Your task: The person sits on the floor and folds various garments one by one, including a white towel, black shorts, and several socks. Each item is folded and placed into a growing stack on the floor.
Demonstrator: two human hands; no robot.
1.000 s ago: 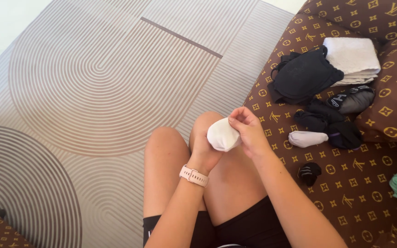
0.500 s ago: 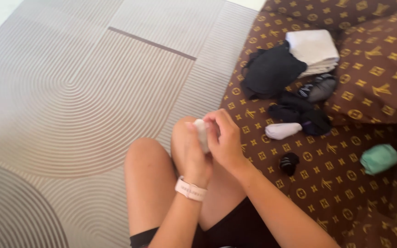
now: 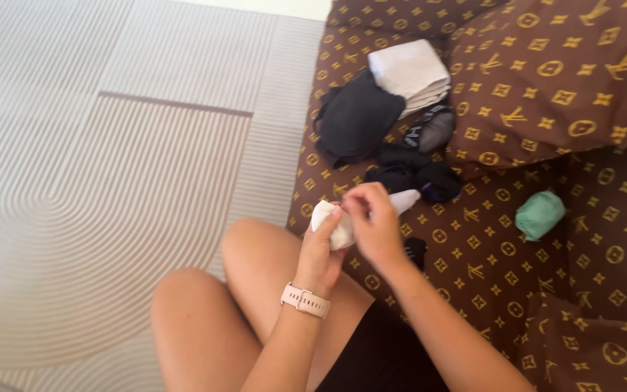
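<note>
white cotton, balled into a small rolled sock bundle (image 3: 332, 223), sits clamped between both hands above the bare knees. the left hand (image 3: 321, 250) cups it from below and behind, fingers curled shut around its lower half, a pale pink watch strap (image 3: 305, 300) on that wrist. the right hand (image 3: 373, 225) closes over the bundle's right side, its fingertips (image 3: 353, 205) pinching at the top edge of the cloth. the bundle's long axis runs roughly from upper left to lower right, and only its upper left end shows clear of the fingers; the rest is hidden in the grip. both hands touch it, so neither is nearer. just beyond the right hand's knuckles, on the brown patterned cover (image 3: 546, 290), a white rolled sock (image 3: 405, 199) pokes out, partly hidden by the hand. near it lie dark rolled socks (image 3: 419, 178), and a small black sock ball (image 3: 416, 250) rests just beside the right wrist. further up are a grey and black sock roll (image 3: 433, 129), a black garment (image 3: 353, 120) and a folded white towel (image 3: 409, 71) touching it. well apart to the right lies a green rolled bundle (image 3: 540, 215). to the left the striped beige rug (image 3: 110, 181) spreads out.
</note>
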